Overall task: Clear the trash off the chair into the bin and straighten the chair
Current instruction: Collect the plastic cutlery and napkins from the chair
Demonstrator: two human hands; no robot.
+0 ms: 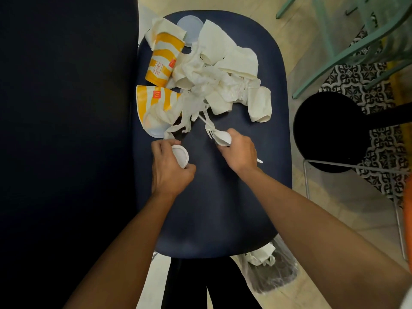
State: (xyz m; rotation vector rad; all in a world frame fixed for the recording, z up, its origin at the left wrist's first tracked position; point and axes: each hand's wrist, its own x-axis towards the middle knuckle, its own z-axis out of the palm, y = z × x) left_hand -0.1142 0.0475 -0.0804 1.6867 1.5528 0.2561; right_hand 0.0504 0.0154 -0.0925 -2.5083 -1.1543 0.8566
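Note:
A dark blue chair seat (pixel 214 197) fills the middle of the head view. Its far half holds a heap of trash: two yellow-and-white paper cups (pixel 162 60) (pixel 156 108), crumpled white napkins (pixel 214 85), small white paper cups (pixel 259 105) and a clear plastic lid (pixel 189 26). My left hand (pixel 170 168) is shut on a small white cup (pixel 180 156). My right hand (pixel 238 150) is shut on white plastic cutlery (pixel 215 133), a fork and spoons. A bin lined with a clear bag (pixel 267 270), some white paper in it, sits just below the seat's near right edge.
A dark chair back or wall (pixel 66 130) runs along the left. A round black stool (pixel 330 132) on a wire frame stands right of the seat. Green metal chair legs (pixel 347 47) and a patterned rug (pixel 361 79) lie at the far right.

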